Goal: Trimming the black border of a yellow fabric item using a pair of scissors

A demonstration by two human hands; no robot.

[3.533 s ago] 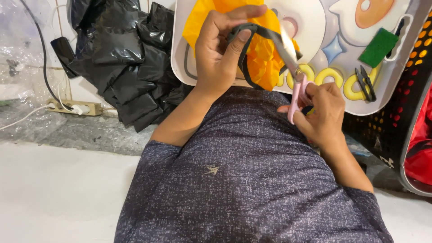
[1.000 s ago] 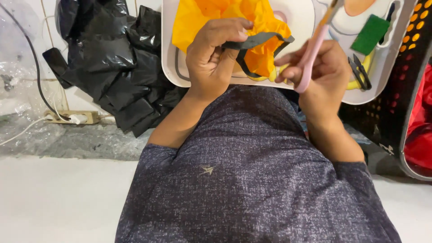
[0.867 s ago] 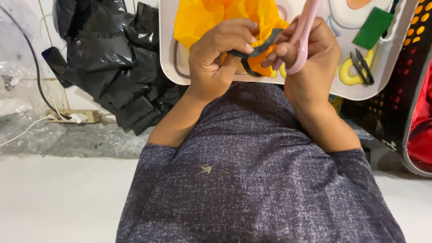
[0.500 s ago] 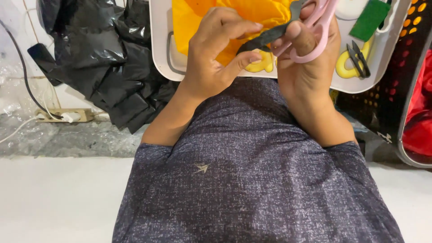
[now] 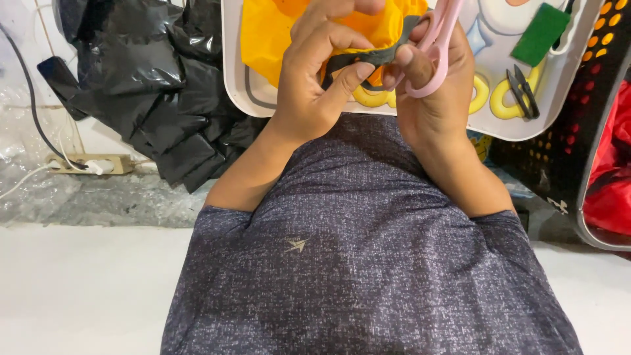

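Left hand (image 5: 315, 79) pinching black strip (image 5: 371, 58) against orange cloth (image 5: 269, 33), right hand (image 5: 430, 72) gripping pink scissors (image 5: 434, 39), above white tray (image 5: 559, 92).

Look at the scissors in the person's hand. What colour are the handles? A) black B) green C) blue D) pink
D: the right hand has its fingers through the loops of the scissors, and those handles are plainly pink, beside the dark strip that the left hand pinches in front of the orange fabric.
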